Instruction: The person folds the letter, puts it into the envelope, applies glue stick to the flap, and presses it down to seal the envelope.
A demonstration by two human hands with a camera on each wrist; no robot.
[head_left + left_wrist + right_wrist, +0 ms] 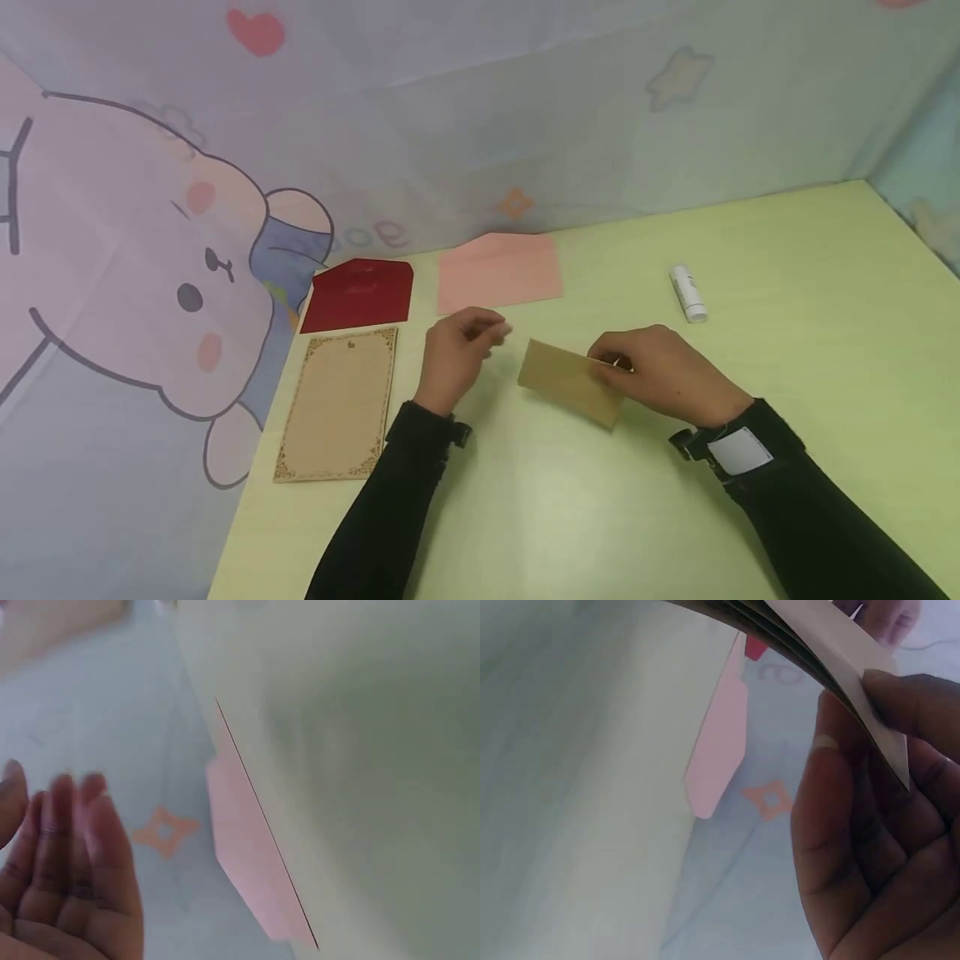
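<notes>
A folded sheet of tan paper (558, 377) is tilted above the table, its right end pinched between the thumb and fingers of my right hand (667, 373). Several stacked layers show along its edge in the right wrist view, where the folded paper (832, 652) bends slightly. To its left, apart from it, my left hand (459, 357) is raised with nothing in it. The left wrist view shows that hand's loosely bent fingers (109, 862). Just behind the left hand lies a pink envelope (498, 271) with its flap up.
At the back left lies a dark red envelope (358, 296), flap raised. A tan sheet with an ornate border (337, 404) lies in front of it, near the table's left edge. A white glue stick (688, 293) lies at the back right. A patterned cloth (450, 108) hangs behind the table.
</notes>
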